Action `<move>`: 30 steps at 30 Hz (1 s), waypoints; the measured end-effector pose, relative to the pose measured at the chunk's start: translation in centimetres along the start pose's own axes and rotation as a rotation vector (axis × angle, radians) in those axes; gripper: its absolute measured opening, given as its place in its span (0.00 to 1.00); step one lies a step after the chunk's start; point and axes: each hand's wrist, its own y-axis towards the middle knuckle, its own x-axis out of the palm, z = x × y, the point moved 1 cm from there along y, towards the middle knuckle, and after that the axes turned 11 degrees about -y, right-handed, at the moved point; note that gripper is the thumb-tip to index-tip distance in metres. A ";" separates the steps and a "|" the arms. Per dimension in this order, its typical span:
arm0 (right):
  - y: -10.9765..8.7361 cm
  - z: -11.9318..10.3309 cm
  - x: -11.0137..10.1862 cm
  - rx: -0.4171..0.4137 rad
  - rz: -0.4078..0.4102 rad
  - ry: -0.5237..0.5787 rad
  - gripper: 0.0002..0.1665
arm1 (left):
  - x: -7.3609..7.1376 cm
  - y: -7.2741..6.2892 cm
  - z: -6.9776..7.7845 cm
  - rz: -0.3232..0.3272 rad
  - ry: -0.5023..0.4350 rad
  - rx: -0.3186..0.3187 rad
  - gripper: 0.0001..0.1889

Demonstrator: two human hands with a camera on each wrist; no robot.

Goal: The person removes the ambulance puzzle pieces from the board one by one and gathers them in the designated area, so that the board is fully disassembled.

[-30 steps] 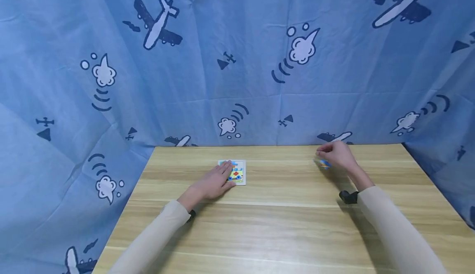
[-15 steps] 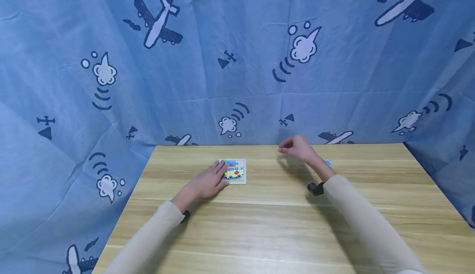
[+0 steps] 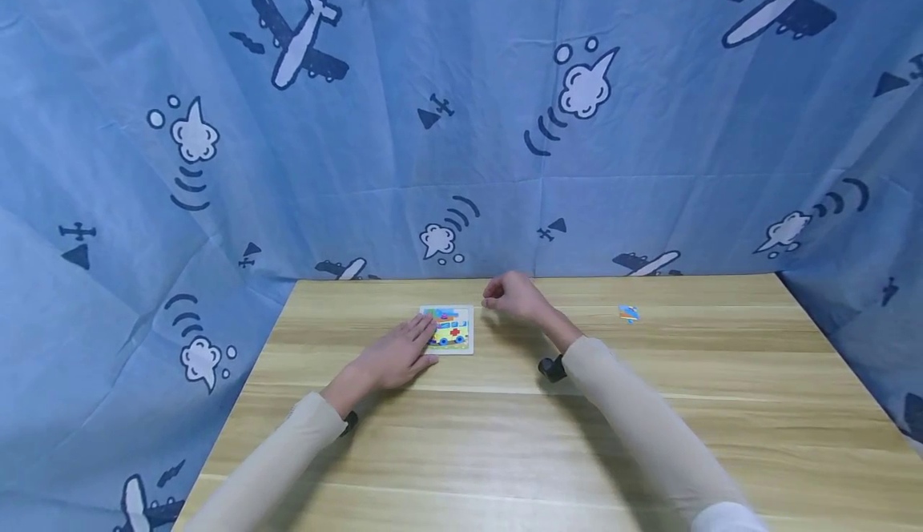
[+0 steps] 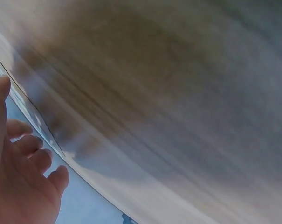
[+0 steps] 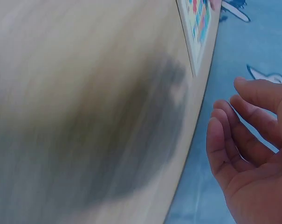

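A small framed jigsaw puzzle (image 3: 454,333) with a yellow ambulance picture lies on the table, left of the middle. My left hand (image 3: 397,352) rests on its left side with straight fingers, covering that part of the picture. Just right of the frame is my right hand (image 3: 515,296), raised over the table. In the right wrist view its fingers are loosely curled, the thumb close to the index finger, and no thing shows between them. Farther right, a loose blue and orange puzzle piece (image 3: 629,313) lies on the table, apart from both hands.
The wooden table (image 3: 461,444) ends at the back against a blue curtain (image 3: 389,115) printed with planes and clouds. The curtain also hangs along the left and right sides. Each wrist wears a black camera (image 3: 552,368).
My right hand has moved left from the loose puzzle piece to beside the framed puzzle, leaving that piece in full view. My left hand has drawn slightly left, uncovering more of the picture.
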 end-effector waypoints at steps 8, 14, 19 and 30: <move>1.1 -1.8 2.7 -0.016 -0.014 -0.003 0.07 | 0.1 0.1 0.0 -0.005 0.007 0.007 0.39; 1.8 -2.9 4.1 -0.015 -0.001 -0.007 0.08 | 0.1 0.2 0.0 -0.004 0.018 0.007 0.39; 2.3 -3.4 5.1 0.004 0.003 0.000 0.10 | 0.2 0.2 0.0 -0.008 0.041 0.018 0.38; 2.6 -5.1 6.4 0.057 0.036 -0.146 0.13 | 0.2 0.5 0.8 0.043 0.126 0.037 0.36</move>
